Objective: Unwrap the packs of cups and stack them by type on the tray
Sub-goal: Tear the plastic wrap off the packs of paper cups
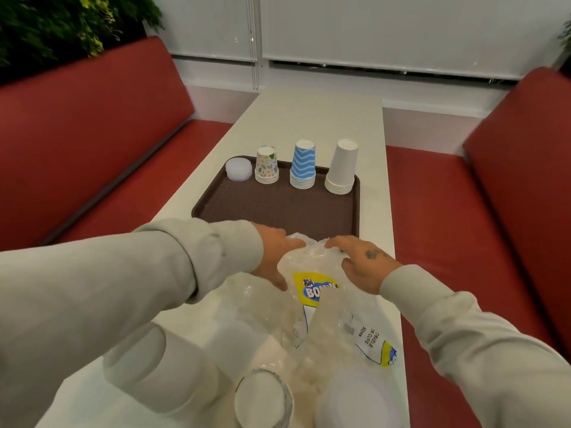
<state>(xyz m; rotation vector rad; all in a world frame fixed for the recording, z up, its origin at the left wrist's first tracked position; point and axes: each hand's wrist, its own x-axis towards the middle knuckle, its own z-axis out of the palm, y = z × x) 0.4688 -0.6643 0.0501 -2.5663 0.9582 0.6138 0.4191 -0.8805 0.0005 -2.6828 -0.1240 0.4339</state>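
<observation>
A brown tray [272, 208] lies on the white table. Along its far edge stand a low stack of clear lids [238, 170], a stack of patterned cups [267, 165], a stack of blue zigzag cups [303, 165] and a stack of plain white cups [341, 168], all upside down. In front of the tray sits a clear plastic pack [312, 291] with a yellow and blue label. My left hand [276, 257] and my right hand [360, 262] both pinch the crumpled top of this pack. At the bottom edge more wrapped cups [262, 400] are seen end-on.
Loose clear wrapping [367, 338] lies spread over the near part of the white table [315, 122]. Red padded benches [102, 128] run along both sides of the table. A plant [61, 26] stands at the back left, and window blinds close the far wall.
</observation>
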